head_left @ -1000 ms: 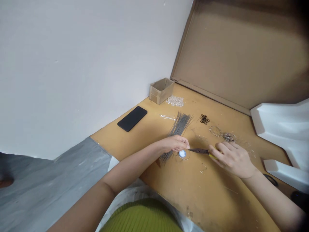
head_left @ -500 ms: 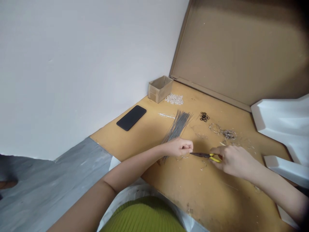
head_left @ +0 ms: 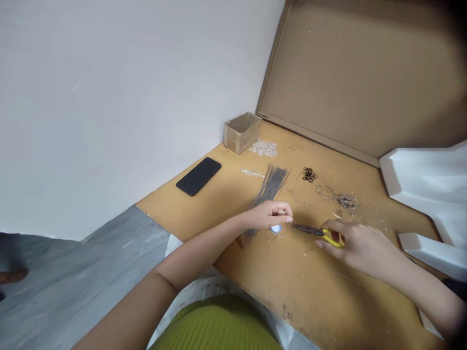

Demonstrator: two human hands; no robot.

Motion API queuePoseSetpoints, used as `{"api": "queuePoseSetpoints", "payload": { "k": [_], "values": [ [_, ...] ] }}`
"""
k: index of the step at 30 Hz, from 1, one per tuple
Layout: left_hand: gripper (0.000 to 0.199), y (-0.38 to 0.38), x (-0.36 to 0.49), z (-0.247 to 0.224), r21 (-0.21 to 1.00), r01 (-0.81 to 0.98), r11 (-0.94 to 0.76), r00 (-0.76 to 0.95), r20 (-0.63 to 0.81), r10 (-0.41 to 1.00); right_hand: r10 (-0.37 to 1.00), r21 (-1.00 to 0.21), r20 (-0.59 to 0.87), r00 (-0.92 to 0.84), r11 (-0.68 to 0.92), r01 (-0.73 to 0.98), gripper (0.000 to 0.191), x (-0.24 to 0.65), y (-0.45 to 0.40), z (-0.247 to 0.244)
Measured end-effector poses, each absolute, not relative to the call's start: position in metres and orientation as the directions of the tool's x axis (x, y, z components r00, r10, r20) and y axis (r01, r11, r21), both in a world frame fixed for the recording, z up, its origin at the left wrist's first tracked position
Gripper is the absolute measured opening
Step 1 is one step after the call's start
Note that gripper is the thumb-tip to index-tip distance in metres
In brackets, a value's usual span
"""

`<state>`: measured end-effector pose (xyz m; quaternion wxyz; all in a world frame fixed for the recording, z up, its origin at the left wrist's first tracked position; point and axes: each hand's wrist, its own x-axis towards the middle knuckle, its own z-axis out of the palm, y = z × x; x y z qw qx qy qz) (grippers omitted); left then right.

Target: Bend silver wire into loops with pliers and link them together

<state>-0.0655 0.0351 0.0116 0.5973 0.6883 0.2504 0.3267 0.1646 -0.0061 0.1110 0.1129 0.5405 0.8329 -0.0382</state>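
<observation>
Pliers (head_left: 308, 230) — jaws together on nothing visible — sit clasped in the right hand (head_left: 361, 250), just eased back from the left hand (head_left: 268, 216) (its fingers pinched, hiding anything held) above the desk (head_left: 310, 304).

Gray rods (head_left: 269, 192) under left hand (head_left: 270, 216) (partly hidden), tiny scraps (head_left: 308, 248) unclear

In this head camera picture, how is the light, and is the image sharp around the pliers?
Head view: soft, even light without hard glare; the right hand drops a faint shadow on the tan work surface; the corners darken, mostly above the cardboard sheet; the yellow-handled pliers look slightly soft.
</observation>
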Motion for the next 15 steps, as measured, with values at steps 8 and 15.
{"api": "queuePoseSetpoints", "payload": {
  "k": [8,15],
  "values": [
    [0.016,0.032,-0.067,0.018,0.962,0.057,-0.267,0.666,0.162,0.728,0.893,0.137,-0.184,-0.411,0.437,0.889,0.027,0.159,-0.008,0.111],
    [0.014,0.029,-0.068,0.023,0.877,0.228,-0.423,0.668,0.176,0.723,0.890,0.288,-0.148,-0.432,0.457,0.842,0.025,0.156,-0.011,0.108]
  ]
}}
